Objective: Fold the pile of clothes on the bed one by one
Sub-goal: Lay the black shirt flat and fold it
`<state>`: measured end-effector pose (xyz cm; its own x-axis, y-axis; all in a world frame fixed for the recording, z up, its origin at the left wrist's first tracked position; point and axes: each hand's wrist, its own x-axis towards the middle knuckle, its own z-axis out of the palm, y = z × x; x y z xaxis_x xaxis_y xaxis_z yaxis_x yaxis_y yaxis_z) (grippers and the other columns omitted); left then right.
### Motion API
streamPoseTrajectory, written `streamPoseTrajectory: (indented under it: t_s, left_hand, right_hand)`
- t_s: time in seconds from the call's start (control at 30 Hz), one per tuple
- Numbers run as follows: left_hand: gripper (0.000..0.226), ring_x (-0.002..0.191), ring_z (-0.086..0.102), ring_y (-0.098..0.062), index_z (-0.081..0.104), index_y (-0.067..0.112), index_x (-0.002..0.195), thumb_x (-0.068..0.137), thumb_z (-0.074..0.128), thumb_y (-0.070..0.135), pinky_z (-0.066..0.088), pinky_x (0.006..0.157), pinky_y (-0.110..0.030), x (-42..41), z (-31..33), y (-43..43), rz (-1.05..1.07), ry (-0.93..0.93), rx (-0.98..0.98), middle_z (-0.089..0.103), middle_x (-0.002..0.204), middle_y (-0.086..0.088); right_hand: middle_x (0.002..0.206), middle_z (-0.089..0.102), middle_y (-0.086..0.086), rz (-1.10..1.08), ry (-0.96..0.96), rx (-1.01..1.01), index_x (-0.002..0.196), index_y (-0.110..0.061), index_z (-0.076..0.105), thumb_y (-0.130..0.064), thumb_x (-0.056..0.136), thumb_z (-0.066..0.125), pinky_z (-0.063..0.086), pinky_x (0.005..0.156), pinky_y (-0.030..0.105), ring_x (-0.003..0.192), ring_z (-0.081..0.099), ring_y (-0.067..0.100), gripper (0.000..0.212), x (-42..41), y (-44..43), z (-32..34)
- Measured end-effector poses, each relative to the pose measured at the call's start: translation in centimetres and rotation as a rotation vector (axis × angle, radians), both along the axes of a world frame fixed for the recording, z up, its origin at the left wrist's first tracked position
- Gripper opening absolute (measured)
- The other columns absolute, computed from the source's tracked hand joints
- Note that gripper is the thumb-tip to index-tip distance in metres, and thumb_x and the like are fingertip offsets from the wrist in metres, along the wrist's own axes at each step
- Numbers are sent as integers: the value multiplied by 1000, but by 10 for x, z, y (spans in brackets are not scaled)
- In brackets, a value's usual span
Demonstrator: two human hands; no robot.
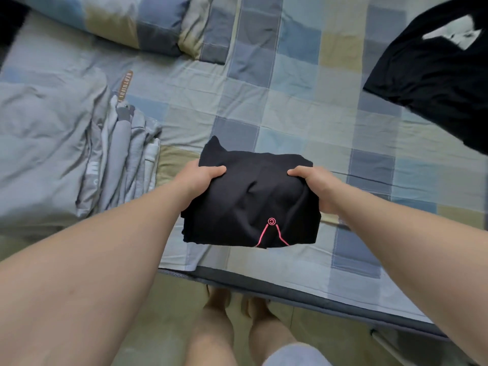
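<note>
A black garment (250, 199) folded into a thick square, with a pink line-and-circle print near its front edge, is held just above the checked bedsheet (290, 101). My left hand (196, 180) grips its left side, thumb on top. My right hand (317, 186) grips its right side the same way. One corner of the cloth sticks up at the far left. Another black garment (433, 83) with a white print lies spread out at the far right of the bed.
A stack of folded grey clothes (116, 159) lies to the left, next to a rumpled grey sheet (45, 143). A checked pillow or quilt (137, 22) lies at the far side. The bed's dark front edge (290, 291) runs below the garment; my legs stand on the floor.
</note>
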<state>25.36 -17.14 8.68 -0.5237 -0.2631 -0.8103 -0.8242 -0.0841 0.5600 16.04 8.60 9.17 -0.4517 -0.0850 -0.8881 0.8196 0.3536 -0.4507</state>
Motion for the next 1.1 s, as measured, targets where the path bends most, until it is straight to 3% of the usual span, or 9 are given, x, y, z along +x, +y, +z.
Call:
streamPoseTrajectory:
  t_s: [0.23, 0.37, 0.5, 0.6, 0.7, 0.83, 0.93, 1.03, 1.1]
  left_hand:
    - [12, 94, 72, -17, 67, 37, 102, 91, 71, 35, 56, 81, -33, 37, 138, -45, 57, 161, -58, 74, 105, 9]
    - [21, 96, 69, -8, 63, 44, 111, 94, 67, 32, 52, 76, -25, 56, 188, -94, 85, 265, -125, 71, 103, 20]
    - [41, 95, 67, 0, 58, 36, 135, 96, 65, 24, 49, 75, -17, 68, 211, -164, 144, 358, -201, 68, 111, 21]
    - [43, 97, 63, 2, 56, 33, 138, 96, 65, 26, 46, 75, -16, 75, 221, -227, 192, 396, -240, 65, 111, 22]
    - [42, 91, 60, 13, 54, 38, 136, 97, 65, 29, 43, 71, -9, 79, 228, -292, 196, 424, -283, 63, 106, 30]
    - [49, 105, 60, 9, 52, 35, 142, 95, 65, 30, 45, 84, -16, 93, 215, -374, 174, 416, -324, 64, 117, 28]
    - [53, 106, 61, -2, 51, 32, 142, 92, 67, 40, 47, 85, -23, 113, 178, -422, 131, 258, -349, 63, 119, 23]
    - [73, 115, 59, -18, 41, 26, 148, 86, 71, 49, 47, 99, -35, 146, 128, -446, 103, 32, -336, 58, 134, 10]
    - [88, 117, 58, -19, 33, 22, 152, 82, 78, 47, 45, 103, -36, 172, 97, -448, 72, -54, -243, 55, 138, 7]
  right_hand:
    - [101, 78, 4, 81, 130, -130, 121, -24, 64, -22, 89, 69, 59, 66, 30, 86, 76, 23, 32, 13, -52, 133]
    - [94, 78, 2, 162, 201, -173, 117, -22, 64, -15, 91, 67, 59, 60, 28, 79, 76, 20, 27, 18, -109, 180]
    - [104, 76, 7, 208, 277, -216, 114, -25, 65, -11, 92, 65, 61, 69, 35, 88, 75, 25, 26, 19, -190, 206]
    - [107, 75, 7, 214, 308, -249, 118, -24, 64, -10, 92, 65, 61, 77, 37, 95, 73, 27, 29, 23, -258, 219]
    - [104, 75, 4, 198, 331, -279, 112, -27, 65, -12, 93, 65, 60, 71, 33, 91, 75, 23, 25, 26, -324, 226]
    - [108, 75, 2, 144, 309, -283, 112, -29, 65, -15, 92, 66, 59, 77, 34, 93, 74, 21, 25, 37, -402, 208]
    - [117, 72, 6, 139, 233, -208, 116, -25, 64, -14, 96, 64, 58, 88, 40, 100, 71, 24, 23, 57, -444, 167]
    - [134, 61, 10, 220, 58, -73, 143, -16, 47, -18, 97, 64, 51, 102, 47, 114, 64, 30, 49, 90, -466, 118]
    - [131, 59, 10, 352, -47, 3, 144, -15, 43, -30, 93, 70, 50, 102, 44, 113, 63, 33, 59, 114, -468, 94]
